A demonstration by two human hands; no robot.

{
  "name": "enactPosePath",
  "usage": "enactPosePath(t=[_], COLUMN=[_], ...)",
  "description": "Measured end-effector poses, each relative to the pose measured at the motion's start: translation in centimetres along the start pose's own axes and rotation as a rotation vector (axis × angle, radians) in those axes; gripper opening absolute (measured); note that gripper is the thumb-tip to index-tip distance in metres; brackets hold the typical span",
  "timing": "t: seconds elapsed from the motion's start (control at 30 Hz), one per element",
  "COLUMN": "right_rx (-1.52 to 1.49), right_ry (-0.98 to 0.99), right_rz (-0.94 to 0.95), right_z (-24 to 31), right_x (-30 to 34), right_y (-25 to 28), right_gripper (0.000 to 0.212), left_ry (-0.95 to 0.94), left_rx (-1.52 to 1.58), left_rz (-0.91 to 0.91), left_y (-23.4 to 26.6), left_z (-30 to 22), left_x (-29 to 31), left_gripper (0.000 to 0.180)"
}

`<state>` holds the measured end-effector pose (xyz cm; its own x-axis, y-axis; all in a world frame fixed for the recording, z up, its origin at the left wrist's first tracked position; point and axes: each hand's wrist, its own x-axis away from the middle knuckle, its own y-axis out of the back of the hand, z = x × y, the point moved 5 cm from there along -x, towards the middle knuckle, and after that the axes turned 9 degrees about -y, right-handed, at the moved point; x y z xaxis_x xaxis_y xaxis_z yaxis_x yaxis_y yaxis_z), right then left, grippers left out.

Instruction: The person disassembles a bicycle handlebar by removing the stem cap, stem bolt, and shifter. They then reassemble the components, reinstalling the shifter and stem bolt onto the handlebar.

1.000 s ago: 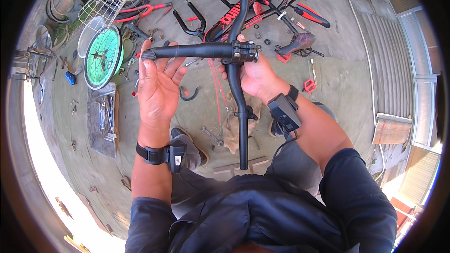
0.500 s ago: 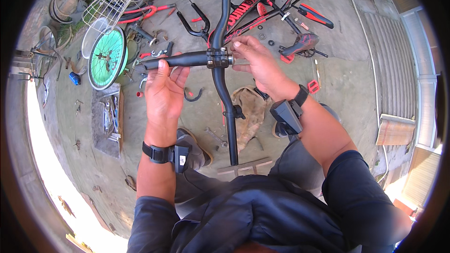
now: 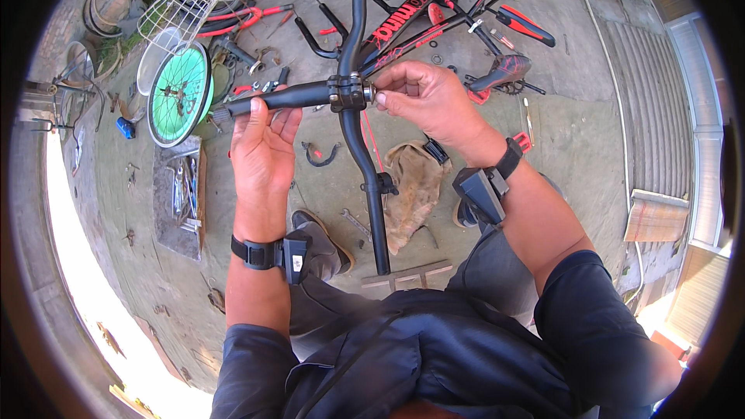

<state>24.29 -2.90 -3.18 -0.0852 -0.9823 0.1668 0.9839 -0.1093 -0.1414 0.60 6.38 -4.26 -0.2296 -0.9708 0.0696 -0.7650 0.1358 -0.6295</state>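
Note:
A black bicycle handlebar (image 3: pixel 375 221) stretches from the top of the picture down toward my legs. Its middle passes through the clamp (image 3: pixel 346 94) of a black stem (image 3: pixel 299 96) that points left. My left hand (image 3: pixel 264 159) is closed round the stem, thumb on the near side and fingers behind it. At the clamp's right side, my right hand (image 3: pixel 438 109) pinches with thumb and forefinger beside a small silver part (image 3: pixel 369 93). What lies between those fingertips is mostly hidden. A small black fitting (image 3: pixel 386 183) sits on the bar's lower section.
A black and red bicycle frame (image 3: pixel 403 19) lies beyond the handlebar, with its saddle (image 3: pixel 508 71) to the right. Left are a green wheel (image 3: pixel 178 95), a wire basket (image 3: pixel 186 1) and a tool tray (image 3: pixel 199 217). A brown cloth (image 3: pixel 410 217) and a wrench (image 3: pixel 355 222) lie between my feet.
The handlebar and stem have shifted slightly left with my left hand. My right fingers, spread apart at the clamp before, have come together in a pinch there.

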Motion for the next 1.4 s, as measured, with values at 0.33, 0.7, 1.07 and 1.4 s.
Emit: enactPosePath(t=[0.33,0.7,1.07,1.4], right_rx=[0.105,0.076,-0.219,-0.628], right_ry=[0.123,0.152,-0.105,-0.408], right_rz=[-0.022,-0.090,-0.062,0.031], right_z=[1.4,1.3,-0.6,-4.7], right_x=[0.3,-0.1,0.0,0.0], right_y=[-0.5,-0.2,-0.4,-2.4], right_gripper=[0.032,0.031,0.027,0.029], left_ry=[0.004,0.000,-0.086,-0.314], left_rx=[0.010,0.006,-0.082,-0.349], left_rz=[-0.043,-0.029,0.022,0.024], left_y=[0.0,-0.3,-1.4,-3.5], left_z=[-0.1,0.2,-1.1,-2.6], left_x=[-0.1,0.0,0.1,0.2], left_gripper=[0.015,0.015,0.020,0.027])
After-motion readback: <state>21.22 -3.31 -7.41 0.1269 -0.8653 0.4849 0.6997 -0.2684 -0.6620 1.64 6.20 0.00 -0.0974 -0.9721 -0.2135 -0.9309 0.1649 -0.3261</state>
